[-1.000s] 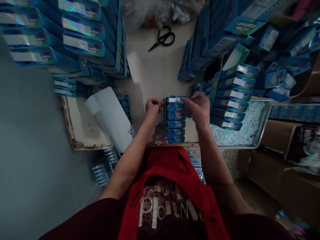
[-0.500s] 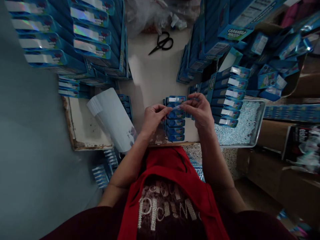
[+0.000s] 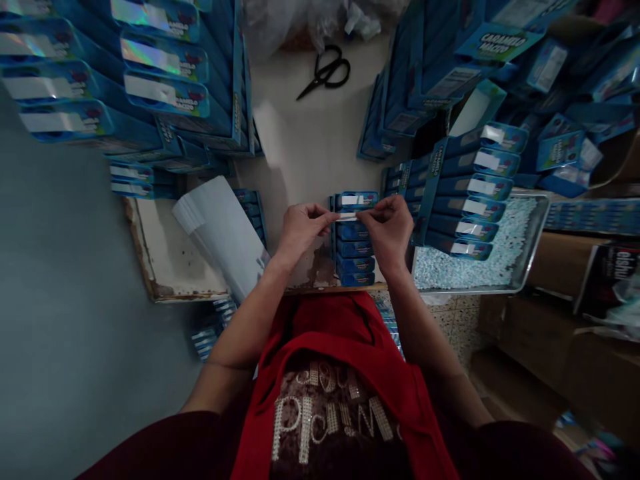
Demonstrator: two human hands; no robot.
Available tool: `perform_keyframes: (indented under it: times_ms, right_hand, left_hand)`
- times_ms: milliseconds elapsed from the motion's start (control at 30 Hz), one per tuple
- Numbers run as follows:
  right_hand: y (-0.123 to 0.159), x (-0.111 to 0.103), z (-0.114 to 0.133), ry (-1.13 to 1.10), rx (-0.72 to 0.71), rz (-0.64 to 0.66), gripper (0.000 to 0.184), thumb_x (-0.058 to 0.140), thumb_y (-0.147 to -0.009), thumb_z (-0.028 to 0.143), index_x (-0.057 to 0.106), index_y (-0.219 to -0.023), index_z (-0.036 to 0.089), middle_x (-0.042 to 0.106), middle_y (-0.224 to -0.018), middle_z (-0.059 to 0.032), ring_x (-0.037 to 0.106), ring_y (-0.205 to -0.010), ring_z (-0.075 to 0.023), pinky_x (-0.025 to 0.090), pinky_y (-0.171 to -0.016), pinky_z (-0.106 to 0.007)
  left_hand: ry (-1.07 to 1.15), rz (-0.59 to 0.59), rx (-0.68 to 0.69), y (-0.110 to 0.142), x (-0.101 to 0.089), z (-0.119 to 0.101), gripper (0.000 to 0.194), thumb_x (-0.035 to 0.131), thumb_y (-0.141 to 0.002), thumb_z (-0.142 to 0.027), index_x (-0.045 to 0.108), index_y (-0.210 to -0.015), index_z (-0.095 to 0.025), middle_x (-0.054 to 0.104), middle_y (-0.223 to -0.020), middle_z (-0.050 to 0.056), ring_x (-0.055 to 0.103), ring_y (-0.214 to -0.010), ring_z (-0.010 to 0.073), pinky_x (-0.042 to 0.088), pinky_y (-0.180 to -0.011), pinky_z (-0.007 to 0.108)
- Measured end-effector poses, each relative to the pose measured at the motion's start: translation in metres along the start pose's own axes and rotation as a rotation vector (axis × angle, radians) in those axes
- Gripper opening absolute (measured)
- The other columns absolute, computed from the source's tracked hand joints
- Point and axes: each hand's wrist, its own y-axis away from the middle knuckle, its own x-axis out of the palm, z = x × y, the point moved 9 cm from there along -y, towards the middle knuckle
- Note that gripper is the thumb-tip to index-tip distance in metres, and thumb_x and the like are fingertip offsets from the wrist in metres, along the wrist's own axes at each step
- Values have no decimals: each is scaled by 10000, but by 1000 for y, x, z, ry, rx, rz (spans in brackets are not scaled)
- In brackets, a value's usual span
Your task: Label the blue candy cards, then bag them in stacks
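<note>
A small white sticker strip [image 3: 347, 217] stretches between my two hands, right over a blue candy box in the row in front of me. My left hand [image 3: 306, 230] pinches its left end; my right hand [image 3: 390, 230] pinches the right end. The row of blue candy boxes [image 3: 355, 264] stands near the table's front edge. On its farthest box a white strip [image 3: 355, 200] lies across the end; the nearer boxes show bare blue ends. To the left, a roll of pale sheets [image 3: 220, 233] lies slanted by my left forearm.
Tall stacks of blue boxes [image 3: 167, 97] rise at the left, and more boxes [image 3: 467, 193] stand at the right. Black scissors [image 3: 327, 73] lie at the back. A metal tray [image 3: 530, 257] holds small pale blue pieces. Loose boxes fill a carton [image 3: 613, 177] at the far right.
The strip, tilted and clear-looking before, is now level and flat against the box end. My right hand has come down and its fingers have drawn in. The view has shifted slightly.
</note>
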Motion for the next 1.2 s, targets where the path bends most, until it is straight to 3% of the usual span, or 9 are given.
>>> perform_keyframes:
  times_ms: [167,367,500,567,733,800,867,1033,1200]
  right_hand:
    - [-2,-4,2,111,-10,-6,369,846,-775,329,496,-877,274,646,-752,78,696,-701,-163,519,-678,-307]
    - [-23,-13,-30,132,126,41,547,957,-538,468,505,-773,270,491,-654,90,452,-608,-139,358,-581,-304]
    - [-29,-10,-48,23,281,110,579,924,-462,465,505,-822,291,465,-629,105,430,-567,-147,359,-569,-321]
    - [-28,-18,-35,128,237,137,530,900,-523,486,549,-875,305,546,-676,62,524,-608,-197,420,-602,-371]
    - [-2,-39,40,445,-130,8,382,822,-773,467,613,-1066,342,761,-949,-90,713,-792,-301,518,-769,-506]
    - [21,-7,63,414,-243,87,305,765,-856,462,646,-1092,310,761,-978,-80,710,-807,-286,537,-788,-485]
    - [49,50,74,335,-316,270,245,715,-911,445,683,-1080,271,752,-978,-65,695,-823,-259,548,-795,-444]
    - [89,187,71,204,-384,563,264,689,-928,336,723,-1161,216,759,-1028,-87,672,-846,-251,558,-818,-415]
    - [95,248,101,370,-684,570,282,538,-1060,208,772,-1215,239,761,-1176,-121,664,-1137,-316,534,-1041,-463]
  left_hand:
    - [50,7,-33,-15,2,18,248,926,-815,-327,730,-722,-206,671,-626,-19,589,-566,104,486,-557,244]
    - [321,15,-207,-35,42,70,354,979,-698,-301,678,-849,-191,675,-725,-25,587,-642,118,473,-636,263]
    - [353,-90,-57,-39,39,72,326,941,-741,-284,663,-897,-218,642,-739,-37,583,-692,146,452,-680,281]
    - [189,-202,98,-31,-8,57,242,909,-793,-281,720,-936,-233,675,-797,-17,624,-753,169,477,-750,295]
    - [-339,-799,321,15,-234,27,225,843,-859,-202,765,-1069,-230,748,-1030,67,679,-1074,249,491,-1017,354]
    - [-407,-738,355,8,-290,30,342,900,-807,-212,755,-1117,-211,761,-1170,106,673,-1177,273,477,-1086,380]
    - [-442,-587,372,-11,-313,39,459,956,-717,-183,756,-1130,-206,757,-1254,130,658,-1255,305,464,-1132,410]
    - [-446,-535,356,-26,-313,58,328,949,-686,-165,807,-978,-210,760,-1051,103,691,-1112,307,528,-1025,408]
    - [-467,-507,411,-2,-300,46,86,785,-878,-230,857,-914,-260,809,-952,78,739,-980,284,547,-984,407]
